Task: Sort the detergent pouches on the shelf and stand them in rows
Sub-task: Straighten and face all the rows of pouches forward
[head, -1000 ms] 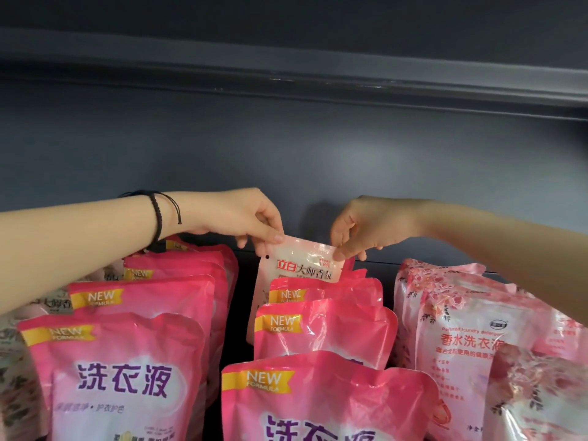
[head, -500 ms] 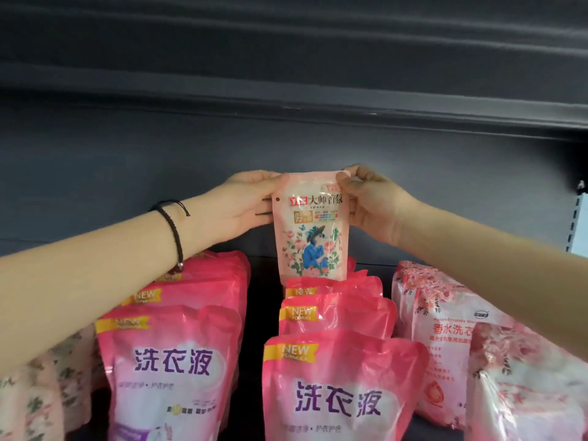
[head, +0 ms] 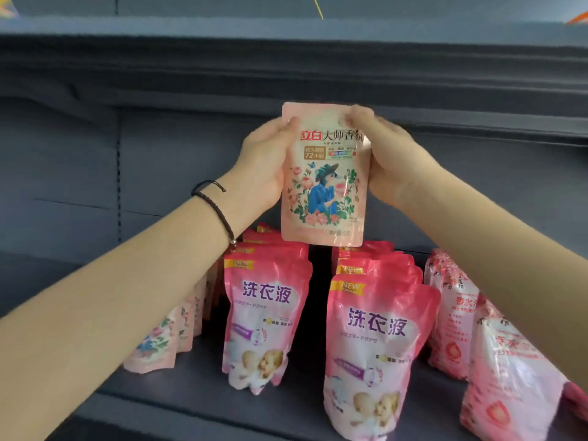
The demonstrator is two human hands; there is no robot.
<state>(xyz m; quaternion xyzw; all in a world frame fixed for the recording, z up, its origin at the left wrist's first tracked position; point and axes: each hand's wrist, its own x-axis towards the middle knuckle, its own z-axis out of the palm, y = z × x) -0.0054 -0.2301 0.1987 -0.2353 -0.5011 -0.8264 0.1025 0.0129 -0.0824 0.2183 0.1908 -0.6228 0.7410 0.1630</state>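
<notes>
Gripping the floral pouch [head: 324, 173] by its two sides, left hand [head: 264, 163] and right hand [head: 386, 154] hold it upright, label forward, clear above the pink rows [head: 375, 326], likely to read which kind it is; matching floral pouches [head: 165, 338] stand at the shelf's [head: 203, 389] left.

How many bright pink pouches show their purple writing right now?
2. The left front pouch heads the left pink row; the right front pouch heads the row beside it. More stand behind each, their writing hidden.
</notes>
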